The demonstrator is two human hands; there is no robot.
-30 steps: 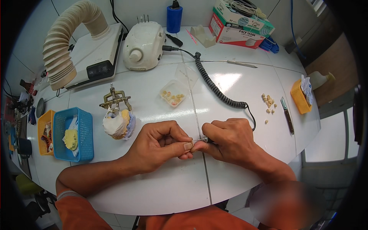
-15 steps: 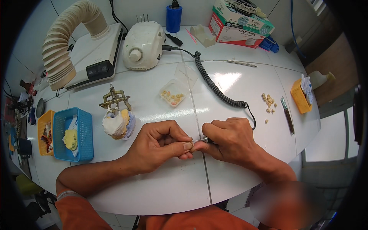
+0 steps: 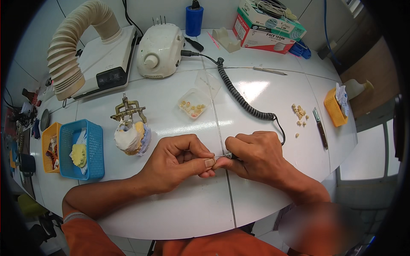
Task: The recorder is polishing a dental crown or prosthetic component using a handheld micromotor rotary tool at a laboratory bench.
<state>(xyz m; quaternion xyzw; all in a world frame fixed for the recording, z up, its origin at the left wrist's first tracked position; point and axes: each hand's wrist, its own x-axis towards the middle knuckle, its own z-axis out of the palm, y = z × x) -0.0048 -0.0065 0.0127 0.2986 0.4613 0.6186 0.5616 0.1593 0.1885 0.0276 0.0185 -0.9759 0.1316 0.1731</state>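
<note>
My right hand is closed around a rotary handpiece, most of it hidden in the palm. Its thin metal bit points left and meets the fingertips of my left hand. Those fingers are pinched together over something too small and covered to make out. Both hands are above the white table, nearly touching. From behind my right hand a black coiled cord runs to the white control box. Beyond my left hand stands a dental cast of white, yellow and lilac material on a brass articulator.
Small tooth-like pieces fill a clear tray; more loose pieces lie near a knife. A blue basket stands left, an orange basket right. A ribbed hose arches at the back left, mask boxes at the back.
</note>
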